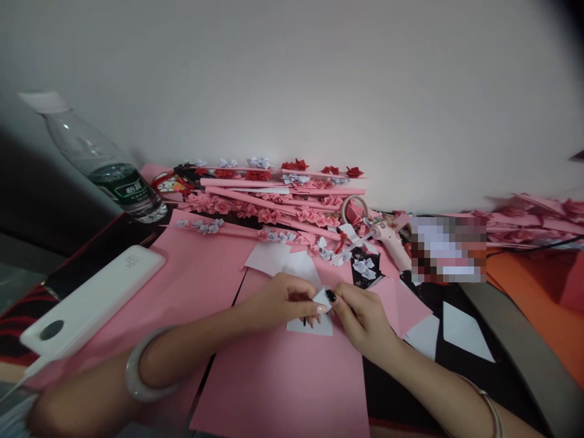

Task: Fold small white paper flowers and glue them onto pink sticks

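Note:
A small folded piece of white paper (322,298) is pinched between both hands above the pink sheets. My left hand (292,298) grips its left side, thumb and fingers closed, a pale bangle on that wrist. On the right side, my right hand (362,313) holds it between thumb and curled fingers; the thumb has a dark nail. Under the hands lie a white paper piece (312,326) and a large pink sheet (292,383). Just behind the hands, more white paper (269,258) rests on the pink sheets.
Pink rolls with paper flowers (274,207) pile along the wall. A tape roll (354,210) and a pink glue gun (387,240) lie behind my right hand. At left are a water bottle (107,164) and a white power bank (95,298). White paper (465,331) lies at right.

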A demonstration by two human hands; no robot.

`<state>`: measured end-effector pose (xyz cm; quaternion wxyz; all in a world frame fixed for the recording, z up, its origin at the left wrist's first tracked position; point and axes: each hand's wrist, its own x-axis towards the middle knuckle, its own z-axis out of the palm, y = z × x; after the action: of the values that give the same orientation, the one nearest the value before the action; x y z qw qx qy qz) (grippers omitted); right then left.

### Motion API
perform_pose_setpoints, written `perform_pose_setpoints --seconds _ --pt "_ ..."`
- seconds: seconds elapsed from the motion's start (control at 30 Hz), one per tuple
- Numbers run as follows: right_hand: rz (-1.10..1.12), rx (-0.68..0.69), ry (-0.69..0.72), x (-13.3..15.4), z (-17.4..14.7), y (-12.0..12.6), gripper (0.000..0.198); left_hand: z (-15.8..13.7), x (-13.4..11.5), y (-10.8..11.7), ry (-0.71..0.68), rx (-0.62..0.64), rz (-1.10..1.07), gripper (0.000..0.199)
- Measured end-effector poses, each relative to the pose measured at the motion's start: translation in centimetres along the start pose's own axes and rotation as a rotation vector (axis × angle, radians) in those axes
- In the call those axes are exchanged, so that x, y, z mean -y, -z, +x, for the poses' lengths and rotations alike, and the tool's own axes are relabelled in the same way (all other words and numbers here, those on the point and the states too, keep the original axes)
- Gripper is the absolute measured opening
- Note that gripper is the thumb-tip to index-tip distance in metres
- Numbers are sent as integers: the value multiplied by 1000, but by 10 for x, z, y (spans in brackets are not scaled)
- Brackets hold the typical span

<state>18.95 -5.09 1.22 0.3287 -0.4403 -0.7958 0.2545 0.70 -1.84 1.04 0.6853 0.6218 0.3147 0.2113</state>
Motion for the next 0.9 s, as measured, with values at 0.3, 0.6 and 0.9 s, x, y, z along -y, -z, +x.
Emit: perform_pose_setpoints --seconds 0.3,0.6,0.9 --pt "-99 -58 216 -9 2 4 27 0 1 2 2 -44 18 23" --pt "-46 -32 198 -10 6 6 28 -3 -3 1 -59 -35 151 18" --pt "42 51 174 -11 7 8 27 -4 -7 1 -200 -43 483 20"
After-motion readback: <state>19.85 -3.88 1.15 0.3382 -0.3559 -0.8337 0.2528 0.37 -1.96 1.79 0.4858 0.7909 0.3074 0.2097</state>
